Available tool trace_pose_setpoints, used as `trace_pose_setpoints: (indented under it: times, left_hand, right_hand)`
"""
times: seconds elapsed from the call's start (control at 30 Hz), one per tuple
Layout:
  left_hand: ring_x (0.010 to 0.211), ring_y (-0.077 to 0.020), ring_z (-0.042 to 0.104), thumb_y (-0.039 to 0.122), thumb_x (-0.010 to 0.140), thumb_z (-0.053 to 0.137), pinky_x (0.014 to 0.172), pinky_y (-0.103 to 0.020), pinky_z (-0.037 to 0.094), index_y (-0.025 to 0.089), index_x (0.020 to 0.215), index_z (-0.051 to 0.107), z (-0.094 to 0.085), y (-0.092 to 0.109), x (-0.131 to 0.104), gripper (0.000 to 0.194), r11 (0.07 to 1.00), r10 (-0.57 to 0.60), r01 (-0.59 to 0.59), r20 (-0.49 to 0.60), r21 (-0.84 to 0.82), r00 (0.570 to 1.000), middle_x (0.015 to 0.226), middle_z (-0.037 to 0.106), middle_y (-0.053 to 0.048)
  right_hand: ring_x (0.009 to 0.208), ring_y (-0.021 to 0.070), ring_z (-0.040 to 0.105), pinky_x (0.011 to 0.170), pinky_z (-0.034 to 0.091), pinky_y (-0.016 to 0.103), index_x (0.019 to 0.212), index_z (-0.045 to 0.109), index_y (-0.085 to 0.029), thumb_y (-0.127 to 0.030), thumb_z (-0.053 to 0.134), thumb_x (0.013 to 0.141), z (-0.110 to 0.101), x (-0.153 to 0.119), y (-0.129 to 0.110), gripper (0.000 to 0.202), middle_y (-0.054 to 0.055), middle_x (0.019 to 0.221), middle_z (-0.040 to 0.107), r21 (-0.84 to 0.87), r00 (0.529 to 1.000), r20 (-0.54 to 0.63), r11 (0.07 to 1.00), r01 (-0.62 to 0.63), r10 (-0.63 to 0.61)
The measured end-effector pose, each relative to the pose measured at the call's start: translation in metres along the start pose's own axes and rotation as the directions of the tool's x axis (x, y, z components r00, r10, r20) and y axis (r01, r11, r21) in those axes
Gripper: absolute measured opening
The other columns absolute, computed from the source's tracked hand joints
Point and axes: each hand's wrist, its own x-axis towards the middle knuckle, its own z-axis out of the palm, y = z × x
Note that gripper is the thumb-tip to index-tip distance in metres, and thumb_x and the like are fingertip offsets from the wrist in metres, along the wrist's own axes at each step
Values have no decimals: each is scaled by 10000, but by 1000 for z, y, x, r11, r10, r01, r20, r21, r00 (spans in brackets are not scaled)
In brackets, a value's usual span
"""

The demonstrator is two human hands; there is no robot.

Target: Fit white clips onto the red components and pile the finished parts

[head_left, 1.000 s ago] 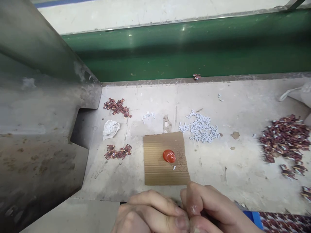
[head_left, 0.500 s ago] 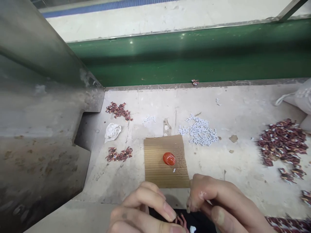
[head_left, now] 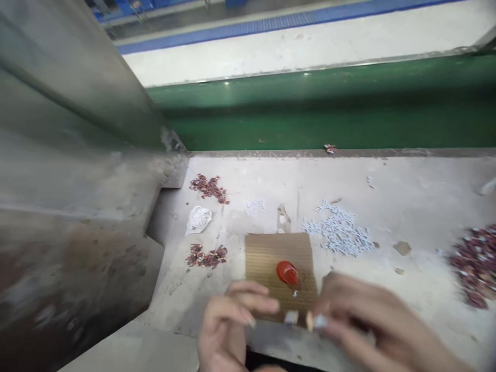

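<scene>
My right hand (head_left: 364,320) pinches a small brown piece (head_left: 302,319) with a pale end and an orange-cream band, blurred by motion. It is over the near edge of a corrugated cardboard square (head_left: 258,258). To its left, my left hand (head_left: 232,323) has its fingers loosely curled and apart, with nothing visible between them. On the cardboard sits a glossy orange-red blob or cap (head_left: 287,272), with a tiny white curved piece (head_left: 295,293) just below it. Beyond the cardboard's right corner lies a pile of small pale curved pieces (head_left: 341,230).
Small brown pieces lie in two clusters (head_left: 209,187) (head_left: 206,256) at left, around a crumpled white wad (head_left: 199,220). A bigger brown pile (head_left: 475,263) is at right. A metal panel (head_left: 89,181) borders the left; a green belt (head_left: 310,113) runs behind.
My hands have moved apart and forward, and the brown piece has come up into view in my right fingers. My left fingers have loosened. The whole view has shifted.
</scene>
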Motion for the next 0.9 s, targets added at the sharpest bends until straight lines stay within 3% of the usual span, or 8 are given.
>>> trace_pose_setpoints:
  times: [0.03,0.07,0.1,0.23,0.4,0.6,0.77,0.9]
  left_hand:
    - [859,-236,782,706,932,585,830,-400,655,312,996,519,-13,-8,-1,405,977,-47,49,-15,208,999,874,827,0]
    - [984,-263,765,622,960,610,909,-452,633,304,1008,554,-29,-16,-2,326,937,-92,97,-31,337,995,954,812,-29]
    - [1068,-275,739,463,985,649,965,-481,603,293,1041,607,-47,-23,-2,184,897,-118,127,-48,424,992,1056,793,-59]
    - [1140,-333,682,286,908,751,1000,-529,556,258,1153,716,-102,-41,0,249,706,-212,227,-105,671,971,1215,707,-115]
    - [1099,-306,698,362,956,678,960,-466,592,242,1209,722,-109,-49,6,284,592,-293,245,-78,768,953,1202,674,-113]
    - [1093,-288,714,368,964,639,961,-424,595,270,1165,753,-112,-51,12,252,611,-294,143,56,779,954,1184,715,-97]
    - [895,-259,768,422,939,666,829,-357,622,253,917,773,-124,-55,14,202,638,-229,74,98,766,968,993,780,-64]
    - [667,-192,737,417,932,696,635,-266,607,241,953,756,-129,-53,16,187,627,-207,54,99,777,973,841,770,-15]
  right_hand:
    - [647,160,653,574,515,273,844,679,-242,-399,496,1055,-16,14,14,320,39,763,698,-219,999,-21,975,-37,33]
    - [632,157,640,591,511,289,880,689,-242,-469,411,1065,-35,32,30,403,46,779,708,-501,995,-78,861,-89,57]
    - [667,177,646,626,503,326,933,708,-207,-479,432,1051,-54,53,47,405,84,822,727,-600,984,-158,783,-163,84]
    - [965,293,693,679,473,385,1106,739,-79,-467,332,1078,-119,136,103,563,186,1090,720,-737,911,-380,543,-404,162]
    - [1074,258,700,819,544,375,1171,730,-88,-330,154,1141,-150,174,128,626,67,1253,680,-801,895,-354,407,-439,270]
    - [938,257,719,746,542,374,1243,701,-106,-445,375,1099,-145,117,116,491,120,1086,737,-769,914,-376,497,-401,155]
    - [890,222,742,764,565,344,1128,764,-171,-310,495,1046,-106,33,102,314,109,1033,806,-731,994,-83,673,-108,69]
    - [1043,310,736,812,616,439,1215,731,-164,-306,527,1029,-80,5,113,310,133,1183,782,-746,1000,3,666,5,-4]
